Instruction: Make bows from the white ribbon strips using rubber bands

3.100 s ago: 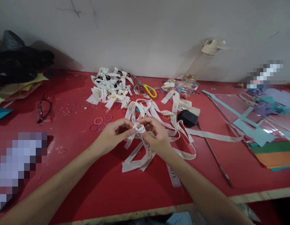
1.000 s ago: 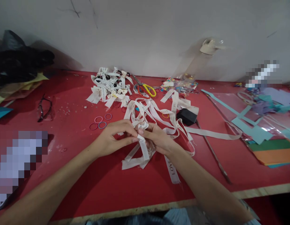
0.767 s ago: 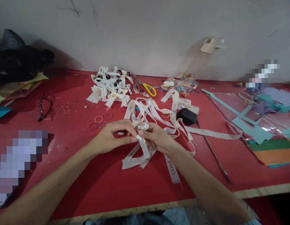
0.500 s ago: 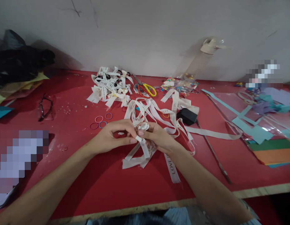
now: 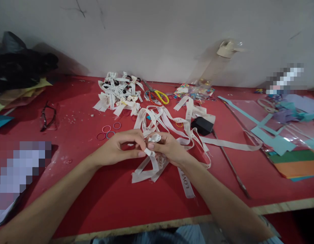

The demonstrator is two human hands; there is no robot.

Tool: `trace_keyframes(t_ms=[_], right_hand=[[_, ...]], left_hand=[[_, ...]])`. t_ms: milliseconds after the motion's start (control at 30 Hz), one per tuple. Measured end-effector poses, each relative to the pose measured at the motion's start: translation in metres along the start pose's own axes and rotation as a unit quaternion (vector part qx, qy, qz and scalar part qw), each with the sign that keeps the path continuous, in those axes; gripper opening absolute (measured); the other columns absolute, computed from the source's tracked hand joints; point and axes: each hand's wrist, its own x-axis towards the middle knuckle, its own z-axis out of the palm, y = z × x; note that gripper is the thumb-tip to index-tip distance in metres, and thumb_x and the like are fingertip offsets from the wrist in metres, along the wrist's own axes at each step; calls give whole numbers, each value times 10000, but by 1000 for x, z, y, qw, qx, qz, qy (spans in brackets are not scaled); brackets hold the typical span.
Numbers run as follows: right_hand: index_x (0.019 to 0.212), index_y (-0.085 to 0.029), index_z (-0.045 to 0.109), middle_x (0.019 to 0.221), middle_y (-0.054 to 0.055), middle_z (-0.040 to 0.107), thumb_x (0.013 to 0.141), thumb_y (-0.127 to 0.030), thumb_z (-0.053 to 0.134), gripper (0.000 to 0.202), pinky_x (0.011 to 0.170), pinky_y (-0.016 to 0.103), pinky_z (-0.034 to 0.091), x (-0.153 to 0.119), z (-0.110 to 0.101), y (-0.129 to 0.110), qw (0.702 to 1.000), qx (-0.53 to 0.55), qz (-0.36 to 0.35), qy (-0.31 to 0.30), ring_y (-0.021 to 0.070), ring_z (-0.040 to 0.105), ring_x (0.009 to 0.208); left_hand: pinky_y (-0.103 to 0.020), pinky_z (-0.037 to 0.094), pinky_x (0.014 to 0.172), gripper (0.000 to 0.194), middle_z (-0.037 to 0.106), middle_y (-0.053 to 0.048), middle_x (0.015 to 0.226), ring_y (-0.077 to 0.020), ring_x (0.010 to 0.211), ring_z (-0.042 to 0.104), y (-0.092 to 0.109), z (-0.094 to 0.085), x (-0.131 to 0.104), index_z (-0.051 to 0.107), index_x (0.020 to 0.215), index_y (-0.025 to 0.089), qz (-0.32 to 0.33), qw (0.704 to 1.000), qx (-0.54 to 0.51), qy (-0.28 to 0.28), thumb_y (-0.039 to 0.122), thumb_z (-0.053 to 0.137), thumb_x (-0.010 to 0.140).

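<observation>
Near the middle of the red table, my left hand [image 5: 123, 145] pinches a fold of white printed ribbon [image 5: 154, 165] between thumb and fingers. Right beside it, my right hand [image 5: 169, 147] is closed on the gathered loops of the same ribbon. Loose tails hang below both hands, one with dark lettering. Behind the hands lies a tangle of long white ribbon [image 5: 169, 118]. A pile of tied white ribbon bows [image 5: 116, 91] sits at the back, beside scissors [image 5: 159, 96] with red and yellow handles. Several small coloured elastic bands [image 5: 106, 129] lie left of my hands.
Glasses [image 5: 48, 117] and a black bag [image 5: 22, 67] are at the left. A black block [image 5: 202, 126], a thin rod [image 5: 230, 162] and coloured sheets [image 5: 296, 166] lie at the right. A clear bottle [image 5: 215, 67] stands near the wall. The table's front edge [image 5: 136, 227] runs below my hands.
My left fingers have shifted slightly left and down with the ribbon fold. My right hand keeps its hold almost unmoved.
</observation>
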Motion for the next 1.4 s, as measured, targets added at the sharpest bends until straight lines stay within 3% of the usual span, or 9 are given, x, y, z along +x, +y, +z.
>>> trace_keyframes(t_ms=[167, 333, 533, 767, 1033, 1133, 1300, 1333, 1400], right_hand=[[800, -162, 658, 627, -59, 594, 732, -326, 784, 217, 483, 156, 424, 0, -3, -2, 1000, -22, 10, -6, 39, 495, 501], [789, -160, 651, 643, -58, 582, 712, -348, 792, 247, 480, 165, 417, 0, -3, -5, 998, -19, 33, -39, 36, 476, 493], [802, -168, 604, 646, -78, 560, 700, -275, 806, 250, 499, 155, 426, 0, -3, -6, 997, -17, 40, -65, 38, 496, 526], [804, -158, 596, 620, -82, 565, 699, -311, 806, 281, 477, 156, 442, -1, -3, -6, 994, -37, 75, -73, 34, 510, 488], [774, -147, 598, 590, -77, 587, 684, -326, 816, 295, 437, 136, 415, -2, -5, -7, 989, -28, 119, -79, 24, 502, 445], [767, -145, 608, 573, -80, 581, 667, -297, 827, 285, 437, 135, 412, -2, -4, -8, 990, -21, 121, -73, 23, 493, 441], [756, -143, 606, 561, -75, 587, 621, -317, 852, 330, 424, 135, 405, -1, -3, -8, 988, -21, 134, -67, 30, 491, 434], [752, -145, 600, 559, -75, 586, 623, -323, 852, 334, 425, 135, 405, -1, -2, -8, 988, -18, 135, -69, 31, 495, 437], [760, -147, 596, 567, -75, 589, 630, -318, 850, 332, 432, 137, 407, -1, -2, -7, 988, -13, 135, -72, 31, 500, 444]], left_hand=[[-246, 459, 689, 198, 615, -39, 796, -128, 733, 564, 1, 4, 1, 674, 806, 156, -22, 999, -8, 35, 317, 601, 896], [-222, 477, 702, 118, 636, -15, 810, -117, 752, 588, 0, 7, 0, 654, 888, 175, -25, 994, 20, 104, 285, 610, 893], [-233, 498, 690, 129, 657, -34, 867, -120, 744, 605, -3, 6, 1, 666, 984, 176, 35, 992, 108, 56, 231, 594, 893], [-221, 500, 679, 87, 655, -37, 842, -111, 731, 610, -3, 8, 1, 662, 940, 159, 60, 987, 138, 50, 201, 610, 885], [-219, 508, 700, 79, 672, -48, 860, -117, 787, 633, -2, 11, 2, 644, 934, 159, 152, 963, 219, 45, 130, 593, 882], [-222, 502, 648, 55, 693, -35, 805, -123, 733, 647, -5, 11, 1, 616, 902, 168, 180, 934, 299, 73, 132, 579, 884], [-243, 481, 611, 76, 713, -17, 793, -137, 686, 643, -7, 9, -1, 576, 897, 188, 285, 822, 482, 100, 131, 607, 858], [-247, 485, 620, 82, 713, -21, 805, -140, 694, 644, -6, 10, -2, 573, 901, 189, 292, 814, 491, 103, 128, 606, 856], [-247, 492, 639, 77, 707, -29, 824, -142, 725, 649, -5, 12, -2, 573, 911, 187, 264, 839, 462, 112, 127, 587, 864]])
